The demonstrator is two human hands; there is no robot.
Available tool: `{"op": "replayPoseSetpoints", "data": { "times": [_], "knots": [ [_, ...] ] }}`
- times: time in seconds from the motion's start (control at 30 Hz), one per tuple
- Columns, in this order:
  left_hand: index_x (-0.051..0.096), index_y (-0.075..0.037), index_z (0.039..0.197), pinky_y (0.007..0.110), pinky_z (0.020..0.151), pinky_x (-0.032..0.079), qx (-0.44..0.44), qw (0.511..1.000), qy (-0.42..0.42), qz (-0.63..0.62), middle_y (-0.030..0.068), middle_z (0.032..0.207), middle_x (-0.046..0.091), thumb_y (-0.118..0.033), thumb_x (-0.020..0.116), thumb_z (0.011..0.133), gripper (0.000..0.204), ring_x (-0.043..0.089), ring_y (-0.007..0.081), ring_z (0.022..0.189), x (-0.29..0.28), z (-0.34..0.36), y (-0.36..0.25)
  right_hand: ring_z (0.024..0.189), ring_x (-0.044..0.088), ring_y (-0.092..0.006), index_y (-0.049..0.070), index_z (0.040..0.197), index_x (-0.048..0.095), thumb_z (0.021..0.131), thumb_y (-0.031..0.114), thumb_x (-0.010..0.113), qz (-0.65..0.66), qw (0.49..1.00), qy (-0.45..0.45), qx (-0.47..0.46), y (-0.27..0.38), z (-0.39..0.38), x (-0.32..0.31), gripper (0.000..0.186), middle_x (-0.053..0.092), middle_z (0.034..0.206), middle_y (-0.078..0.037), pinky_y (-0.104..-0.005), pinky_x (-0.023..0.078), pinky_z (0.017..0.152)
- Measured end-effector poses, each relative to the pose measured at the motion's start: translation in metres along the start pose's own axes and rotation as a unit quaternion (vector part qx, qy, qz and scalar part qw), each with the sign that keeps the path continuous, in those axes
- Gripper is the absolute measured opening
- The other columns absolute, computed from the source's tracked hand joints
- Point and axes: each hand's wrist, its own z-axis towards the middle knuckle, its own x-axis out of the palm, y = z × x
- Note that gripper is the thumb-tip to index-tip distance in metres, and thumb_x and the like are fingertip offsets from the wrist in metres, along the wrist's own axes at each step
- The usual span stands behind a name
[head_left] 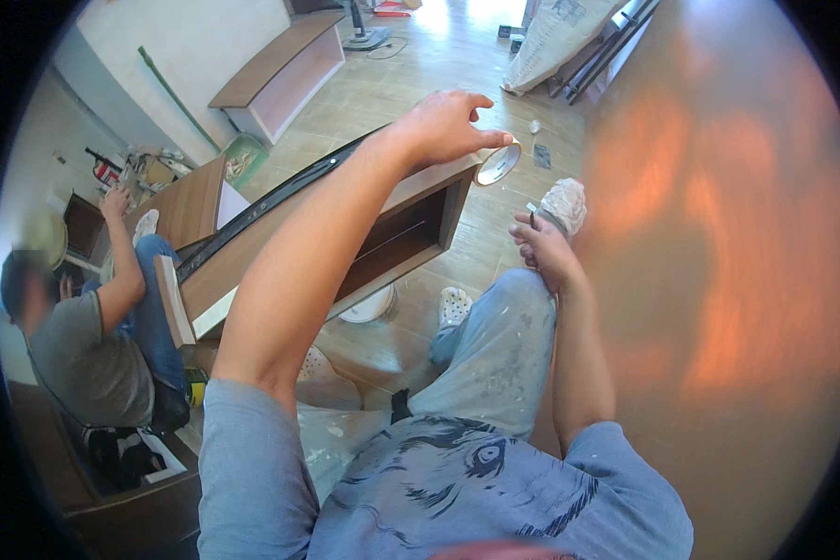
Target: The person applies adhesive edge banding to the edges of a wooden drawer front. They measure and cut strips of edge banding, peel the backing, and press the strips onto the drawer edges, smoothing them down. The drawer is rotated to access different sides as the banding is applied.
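Hands well apart. L hand [446, 128] spread, thumb at white round tape roll [500, 166] by far R end of brown wooden open box [229, 266] w/ long black metal slide [271, 207], L of centre. R hand [548, 252], nr stained pale-blue trouser knee [518, 294], pinches small slim dark item [532, 220], type unclear.

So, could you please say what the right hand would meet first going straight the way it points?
Probably the tape roll beside the left hand, though depth is unclear from this single view.
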Motion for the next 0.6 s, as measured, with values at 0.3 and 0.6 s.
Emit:
{"op": "replayPoseSetpoints", "data": {
  "times": [0.3,0.6],
  "knots": [
    [0.068,-0.005,0.141,0.033,0.081,0.053,0.011,0.975,0.194,-0.111,0.0095,0.099,0.077,-0.051,0.089,0.081,0.078,0.069,0.0182,0.09,0.014,0.058,0.01,0.094,0.064,-0.0131,-0.005,0.148,0.056,0.1,0.002,0.052,-0.012,0.99,0.013,-0.14,0.034,-0.071,0.017,0.049,0.059,0.109,-0.006,-0.0292,0.054,0.083],
    [0.076,-0.006,0.128,0.022,0.075,0.045,0.049,0.888,0.173,-0.422,-0.0018,0.098,0.072,-0.025,0.089,0.087,0.047,0.06,0.0047,0.086,0.018,0.044,0.029,0.09,0.064,-0.0118,0.0,0.143,0.065,0.107,0.014,0.062,-0.051,0.988,0.036,-0.143,0.084,-0.093,0.035,0.039,0.064,0.097,-0.004,-0.0283,0.052,0.084]
  ]
}}
